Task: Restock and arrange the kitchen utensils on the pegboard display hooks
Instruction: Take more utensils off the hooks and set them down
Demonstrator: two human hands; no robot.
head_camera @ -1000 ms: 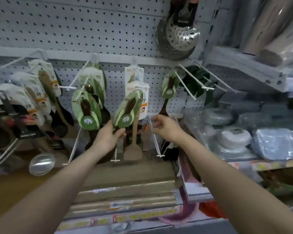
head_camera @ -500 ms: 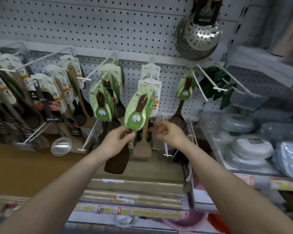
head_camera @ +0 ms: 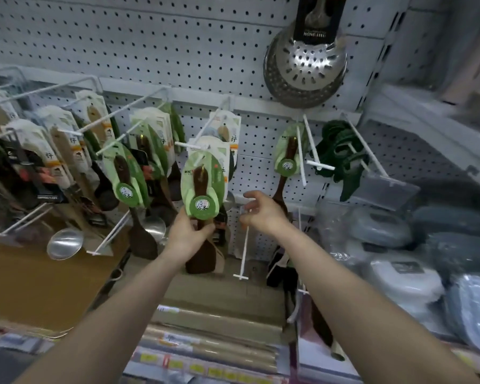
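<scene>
Wooden spatula (head_camera: 201, 181) on its green card is held at the tip of a pegboard hook (head_camera: 205, 130), our left hand (head_camera: 187, 235) curling its grip round the handle; our right hand (head_camera: 263, 213) hovers alongside, grip spread and slack, just beside a bare hook (head_camera: 244, 250).

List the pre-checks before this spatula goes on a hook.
1. Left hand grips spatula below its green card: ok.
2. Card hole lined up with the upper hook tip: cannot tell, the card overlaps the tip.
3. Right hand free, fingers relaxed, holding nothing: ok.
4. Lower hook beside the right hand is bare: ok.
5. Neighbouring spatula on the left hangs apart from the held one: ok.
</scene>
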